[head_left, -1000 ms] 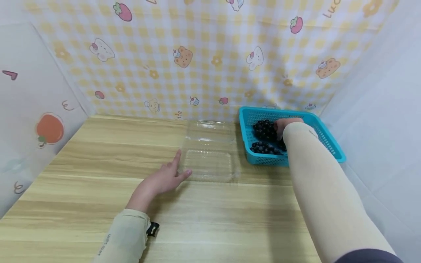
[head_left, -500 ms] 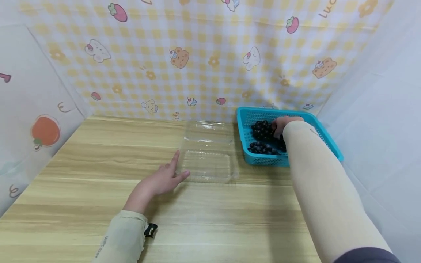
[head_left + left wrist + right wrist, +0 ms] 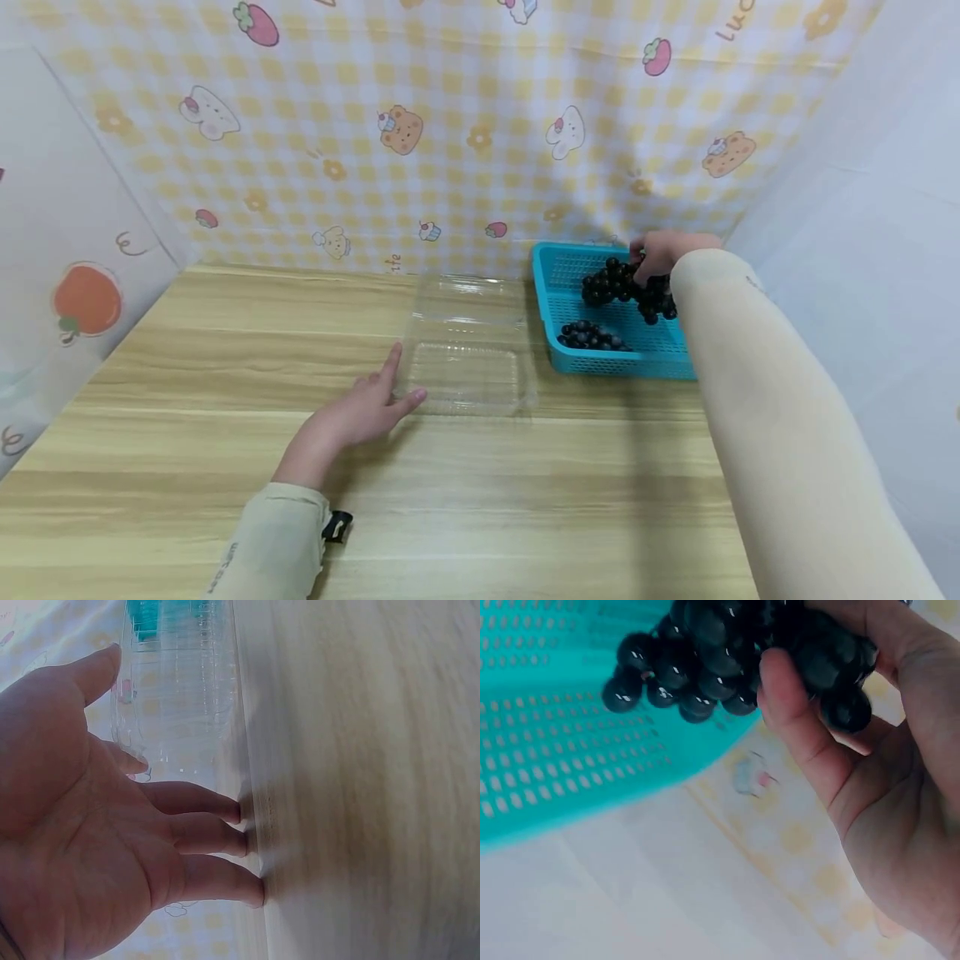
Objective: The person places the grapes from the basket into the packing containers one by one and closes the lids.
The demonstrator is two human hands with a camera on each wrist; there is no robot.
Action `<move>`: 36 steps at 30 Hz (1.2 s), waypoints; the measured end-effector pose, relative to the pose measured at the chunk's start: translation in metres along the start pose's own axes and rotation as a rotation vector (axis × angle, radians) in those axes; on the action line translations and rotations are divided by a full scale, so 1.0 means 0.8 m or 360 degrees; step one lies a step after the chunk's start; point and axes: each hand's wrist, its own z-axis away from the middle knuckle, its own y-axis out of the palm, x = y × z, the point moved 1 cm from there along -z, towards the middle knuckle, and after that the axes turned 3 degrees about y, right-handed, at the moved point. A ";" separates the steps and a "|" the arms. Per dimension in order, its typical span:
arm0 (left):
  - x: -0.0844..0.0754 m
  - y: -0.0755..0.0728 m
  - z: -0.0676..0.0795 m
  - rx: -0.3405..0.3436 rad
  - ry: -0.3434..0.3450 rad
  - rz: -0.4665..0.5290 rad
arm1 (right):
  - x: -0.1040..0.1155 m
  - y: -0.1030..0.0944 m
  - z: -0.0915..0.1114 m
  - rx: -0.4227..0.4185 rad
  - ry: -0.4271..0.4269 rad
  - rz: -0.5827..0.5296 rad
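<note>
A bunch of dark grapes (image 3: 617, 282) hangs from my right hand (image 3: 671, 250), whose fingers grip it near its top. It is lifted over the blue plastic basket (image 3: 592, 363). In the right wrist view the glossy grapes (image 3: 697, 667) dangle beside the basket's perforated wall (image 3: 570, 742). A second bunch of grapes (image 3: 588, 336) lies in the basket's front left corner. My left hand (image 3: 356, 421) rests with fingers spread at the left edge of an opened clear plastic clamshell box (image 3: 465, 379). In the left wrist view several fingertips (image 3: 251, 889) touch the table.
The box's raised lid (image 3: 468, 297) stands toward the back, close to the basket's left side. A checked cloth (image 3: 450, 150) covers the back wall, with white sheets at both sides. The wooden tabletop (image 3: 525, 500) stretches toward the front.
My right hand has risen and moved slightly right and back, lifting one bunch of grapes within the basket. My left hand stays by the box. The head view has shifted slightly.
</note>
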 end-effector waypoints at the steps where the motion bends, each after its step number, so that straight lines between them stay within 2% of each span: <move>1: 0.000 0.000 0.000 0.0002 0.0001 -0.0002 | 0.003 -0.004 0.004 -0.0006 -0.0008 -0.0020; 5: 0.001 0.001 0.001 0.0004 -0.0001 -0.0001 | 0.019 -0.023 0.022 -0.0008 -0.0040 -0.0126; 10: -0.001 0.002 0.003 0.0012 0.0000 -0.0003 | 0.044 -0.052 0.049 0.0021 -0.0063 -0.0158; 21: -0.001 0.004 0.003 0.0025 0.0004 0.0000 | 0.090 -0.097 0.079 0.0080 -0.0080 -0.0129; 24: -0.002 0.003 0.003 0.0028 0.0002 0.0005 | 0.103 -0.106 0.088 0.0042 -0.0103 -0.0093; 31: 0.000 0.003 0.003 0.0035 -0.0002 0.0004 | 0.134 -0.116 0.106 -0.0092 -0.0183 0.0138; 36: 0.003 0.005 0.001 0.0022 -0.0005 0.0006 | 0.157 -0.121 0.122 -0.0154 -0.0257 0.0160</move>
